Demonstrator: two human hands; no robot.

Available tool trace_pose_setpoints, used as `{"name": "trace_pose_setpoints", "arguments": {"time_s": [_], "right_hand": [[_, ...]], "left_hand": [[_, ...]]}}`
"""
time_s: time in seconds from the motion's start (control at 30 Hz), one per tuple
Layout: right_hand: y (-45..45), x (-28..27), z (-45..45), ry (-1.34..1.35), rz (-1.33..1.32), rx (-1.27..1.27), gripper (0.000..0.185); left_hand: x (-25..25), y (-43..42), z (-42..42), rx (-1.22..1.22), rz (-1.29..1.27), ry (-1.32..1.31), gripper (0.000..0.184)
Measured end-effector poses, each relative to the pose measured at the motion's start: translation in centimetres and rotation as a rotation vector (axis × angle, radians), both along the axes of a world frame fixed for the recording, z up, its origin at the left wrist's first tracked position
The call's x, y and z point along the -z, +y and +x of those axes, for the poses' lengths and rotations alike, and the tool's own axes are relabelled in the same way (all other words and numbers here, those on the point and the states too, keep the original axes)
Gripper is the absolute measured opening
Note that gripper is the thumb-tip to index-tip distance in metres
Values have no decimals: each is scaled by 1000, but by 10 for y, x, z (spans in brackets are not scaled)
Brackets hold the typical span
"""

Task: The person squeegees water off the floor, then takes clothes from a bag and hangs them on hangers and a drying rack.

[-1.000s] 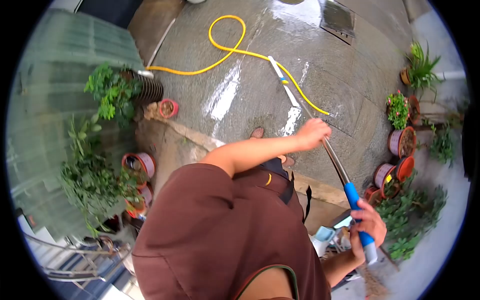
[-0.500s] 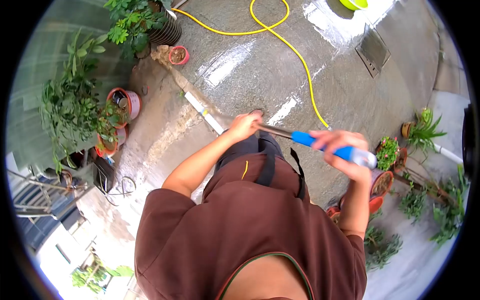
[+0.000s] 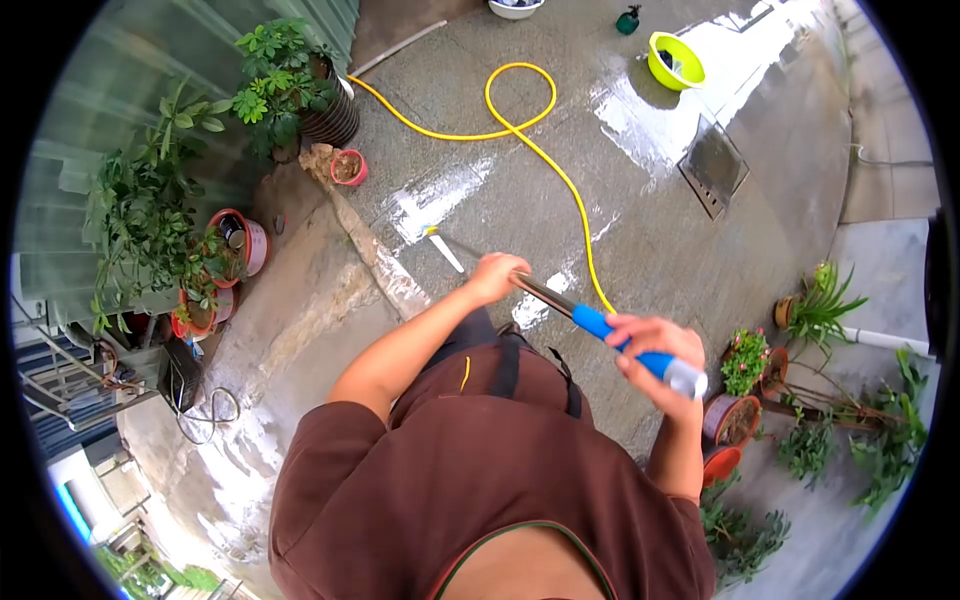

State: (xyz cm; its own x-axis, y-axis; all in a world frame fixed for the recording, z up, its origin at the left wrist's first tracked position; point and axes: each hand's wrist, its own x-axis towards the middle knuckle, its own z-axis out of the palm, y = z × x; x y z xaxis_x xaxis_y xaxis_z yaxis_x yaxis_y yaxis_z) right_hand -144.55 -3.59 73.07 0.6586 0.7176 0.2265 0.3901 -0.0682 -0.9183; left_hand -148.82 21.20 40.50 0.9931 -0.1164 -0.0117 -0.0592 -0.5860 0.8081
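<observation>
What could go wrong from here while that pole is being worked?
Slipping: the floor shines as if wet, so the person may lose footing.

Snagging: the yellow hose lies loose and looped in front, and a foot or the white head of the pole could catch it.

Knocking: the pole's end juts past the right grip on the pots' side; a wide swing might hit them, though depth is hard to judge.

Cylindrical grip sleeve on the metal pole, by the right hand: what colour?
Bright blue grip sleeve, pale grey end cap; best in the head view.
</observation>
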Motion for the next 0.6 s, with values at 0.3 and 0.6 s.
{"name": "trace_pose_setpoints", "arguments": {"time_s": [0.3, 0.6], "right_hand": [[31, -56, 60, -402, -34, 101, 15], [73, -8, 177, -128, 109, 802, 11]], "left_hand": [[-54, -107, 163, 310, -178, -85, 43], [-56, 57, 267, 379, -63, -124, 52]]}}
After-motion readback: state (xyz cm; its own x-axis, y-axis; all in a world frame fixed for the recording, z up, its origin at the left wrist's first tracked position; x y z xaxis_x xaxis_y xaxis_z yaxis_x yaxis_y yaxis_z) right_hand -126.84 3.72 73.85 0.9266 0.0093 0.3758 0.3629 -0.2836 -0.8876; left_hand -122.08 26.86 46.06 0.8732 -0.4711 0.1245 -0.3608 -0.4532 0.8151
